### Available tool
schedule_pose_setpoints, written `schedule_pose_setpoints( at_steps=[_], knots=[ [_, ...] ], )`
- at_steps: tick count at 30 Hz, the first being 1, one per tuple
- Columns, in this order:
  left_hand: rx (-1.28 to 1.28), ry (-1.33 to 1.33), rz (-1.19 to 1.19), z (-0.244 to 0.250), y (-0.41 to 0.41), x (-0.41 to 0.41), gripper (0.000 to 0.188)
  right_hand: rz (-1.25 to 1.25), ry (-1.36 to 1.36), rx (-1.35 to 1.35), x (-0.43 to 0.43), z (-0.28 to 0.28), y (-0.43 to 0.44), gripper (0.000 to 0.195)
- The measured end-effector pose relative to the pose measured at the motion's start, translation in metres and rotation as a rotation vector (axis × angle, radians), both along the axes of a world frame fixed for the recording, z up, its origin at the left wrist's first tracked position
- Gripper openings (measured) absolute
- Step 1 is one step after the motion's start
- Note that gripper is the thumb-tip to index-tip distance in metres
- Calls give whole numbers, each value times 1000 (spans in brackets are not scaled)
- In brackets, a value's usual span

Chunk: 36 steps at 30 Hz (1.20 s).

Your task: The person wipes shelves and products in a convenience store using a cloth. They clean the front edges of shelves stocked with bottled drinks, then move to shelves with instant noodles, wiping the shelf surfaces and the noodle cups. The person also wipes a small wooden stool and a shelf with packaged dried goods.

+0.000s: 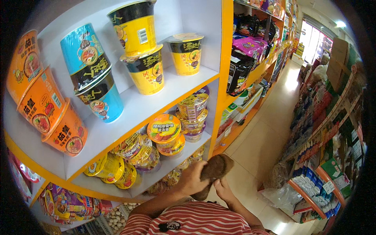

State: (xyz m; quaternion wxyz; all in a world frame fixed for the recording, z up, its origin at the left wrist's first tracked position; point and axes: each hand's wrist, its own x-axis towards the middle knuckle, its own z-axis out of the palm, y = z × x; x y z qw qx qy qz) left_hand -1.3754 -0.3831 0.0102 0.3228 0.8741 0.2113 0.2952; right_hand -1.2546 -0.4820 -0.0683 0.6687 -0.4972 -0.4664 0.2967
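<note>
My left hand (192, 179) grips a dark brown bundle (217, 166), apparently a folded cloth, in front of my waist. Part of that bundle hangs below the left palm. Close against its lower edge is my right hand (224, 190), thumb up; its other fingers are mostly hidden, so its hold is unclear. Left of the hands stands a white shelf unit (129, 114) with orange edging. Its upper shelf carries stacked orange noodle cups (44, 108), blue cups (101, 97) and yellow-and-black cups (148, 73).
The lower shelf holds noodle bowls (164, 132) and yellow tubs (117, 173). Bagged noodles (73, 202) and small white round items (117, 218) are lower still. A tiled aisle (249, 147) runs away to the right, bordered by a rack of packaged goods (317, 182) and clear plastic wrapping (276, 196).
</note>
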Motion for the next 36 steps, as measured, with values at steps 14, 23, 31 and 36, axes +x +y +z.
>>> schedule_pose_setpoints(
  at_steps=[14,23,31,36],
  knots=[
    [988,-297,447,135,63,-23,19,-319,144,281,59,87,34,58],
    [1178,-112,755,135,98,-12,11,-360,-196,556,107,238,98,42],
    [1231,-87,833,133,102,-1,25,-675,-411,571,129,335,203,47],
    [1226,-68,849,134,103,-1,26,-755,-727,128,118,308,212,52]
  ],
)
